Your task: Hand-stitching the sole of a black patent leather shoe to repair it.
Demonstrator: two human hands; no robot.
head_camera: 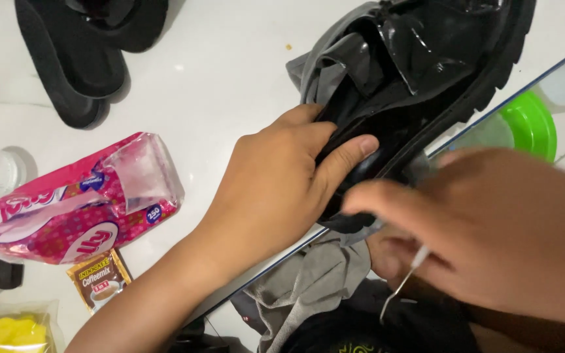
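My left hand (276,180) grips the side of a glossy black chunky-soled shoe (426,59), thumb pressed on its upper and fingers tucked inside the opening. A grey cloth (315,278) lies under and around the shoe. My right hand (492,229) is close to the camera and blurred, at the shoe's near end, pinching a thin white stick-like thing (403,281) whose kind I cannot tell.
A pink plastic tissue pack (73,202) lies at the left with a small brown sachet (99,280) below it. A black sandal (80,52) sits at the top left, a yellow bag (8,330) at the bottom left. A green round lid (531,124) shows at the right.
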